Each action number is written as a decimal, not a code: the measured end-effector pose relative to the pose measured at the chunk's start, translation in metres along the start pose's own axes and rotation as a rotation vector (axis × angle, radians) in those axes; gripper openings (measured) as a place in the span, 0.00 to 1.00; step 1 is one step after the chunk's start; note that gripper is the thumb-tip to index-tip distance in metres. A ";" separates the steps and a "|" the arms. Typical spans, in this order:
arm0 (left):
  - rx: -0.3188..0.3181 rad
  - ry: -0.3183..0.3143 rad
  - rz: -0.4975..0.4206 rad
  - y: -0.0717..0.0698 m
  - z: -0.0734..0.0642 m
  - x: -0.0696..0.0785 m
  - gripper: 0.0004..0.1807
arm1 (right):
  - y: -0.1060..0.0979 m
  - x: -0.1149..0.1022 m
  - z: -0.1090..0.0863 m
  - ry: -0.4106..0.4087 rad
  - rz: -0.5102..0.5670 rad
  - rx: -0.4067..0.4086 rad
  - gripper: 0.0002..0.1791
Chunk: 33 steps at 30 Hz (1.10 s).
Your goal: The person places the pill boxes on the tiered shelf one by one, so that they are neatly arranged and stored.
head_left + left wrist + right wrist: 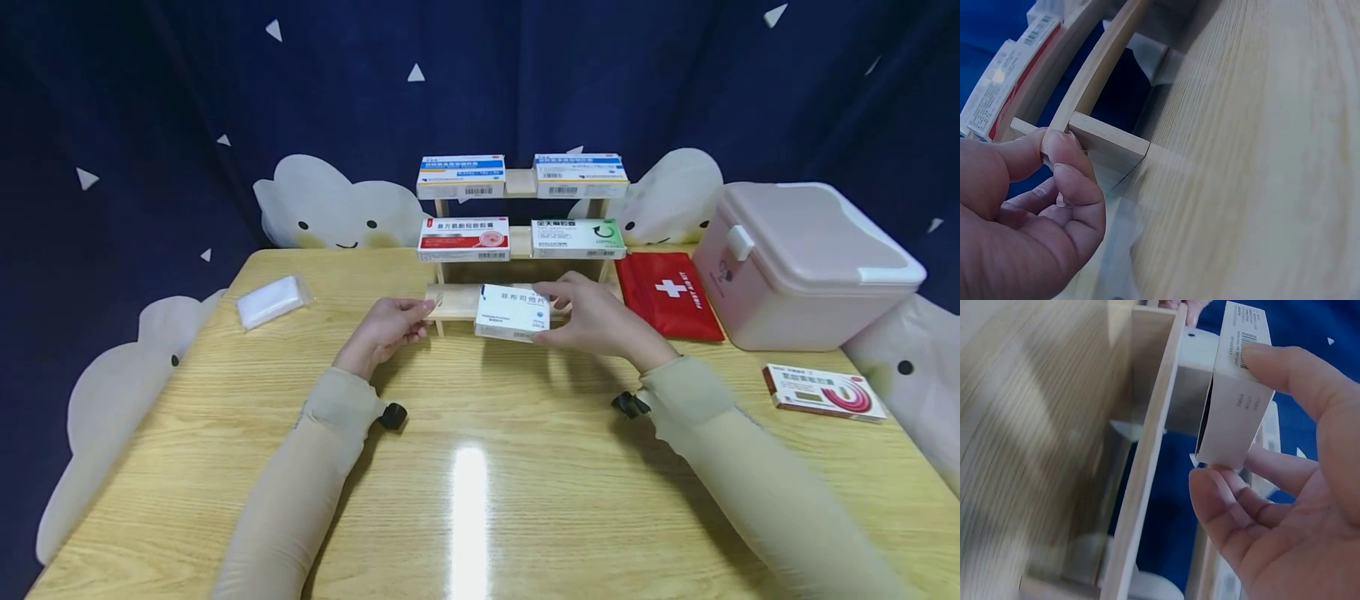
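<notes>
A white medicine box (513,312) is gripped at its right end by my right hand (596,321), at the lowest tier of a small wooden shelf (454,302). In the right wrist view the thumb lies on the barcode side of the medicine box (1235,419) and the fingers on the opposite side. My left hand (390,329) pinches the left end of that tier's wooden rail, as the left wrist view shows at the rail (1094,69). A red-and-white box (464,239) and a green-and-white box (577,239) sit on the middle tier. Two blue-and-white boxes (461,177) occupy the top tier.
Right of the shelf lies a red first aid pouch (670,297), beside a pale pink lidded case (806,267). Another medicine box (825,392) lies near the table's right edge. A wrapped white packet (270,302) is at the back left. A dark curtain (480,75) hangs behind.
</notes>
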State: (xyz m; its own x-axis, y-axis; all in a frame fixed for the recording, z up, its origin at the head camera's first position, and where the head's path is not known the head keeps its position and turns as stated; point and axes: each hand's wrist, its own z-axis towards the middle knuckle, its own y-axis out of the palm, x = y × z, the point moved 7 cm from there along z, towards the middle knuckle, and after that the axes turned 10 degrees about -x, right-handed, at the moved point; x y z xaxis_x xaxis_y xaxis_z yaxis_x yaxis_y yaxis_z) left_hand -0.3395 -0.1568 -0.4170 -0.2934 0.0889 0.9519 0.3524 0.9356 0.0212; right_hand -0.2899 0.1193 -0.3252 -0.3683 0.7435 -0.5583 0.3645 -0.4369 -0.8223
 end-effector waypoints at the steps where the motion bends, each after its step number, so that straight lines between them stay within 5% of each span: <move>1: 0.003 -0.001 -0.003 0.000 0.000 0.000 0.21 | 0.002 -0.002 0.005 0.003 0.000 -0.001 0.41; 15: 0.002 0.004 -0.020 0.000 0.000 0.000 0.22 | 0.020 -0.017 0.050 0.042 -0.035 -0.037 0.46; 33: 0.018 -0.004 -0.014 -0.001 0.001 -0.001 0.21 | 0.027 -0.004 0.074 0.126 0.056 -0.042 0.49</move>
State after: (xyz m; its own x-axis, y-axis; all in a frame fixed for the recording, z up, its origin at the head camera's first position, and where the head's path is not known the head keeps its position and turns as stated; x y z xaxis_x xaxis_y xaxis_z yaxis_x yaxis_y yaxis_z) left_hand -0.3404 -0.1576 -0.4183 -0.3015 0.0770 0.9503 0.3320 0.9428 0.0290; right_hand -0.3412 0.0668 -0.3534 -0.2375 0.7774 -0.5825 0.4174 -0.4598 -0.7838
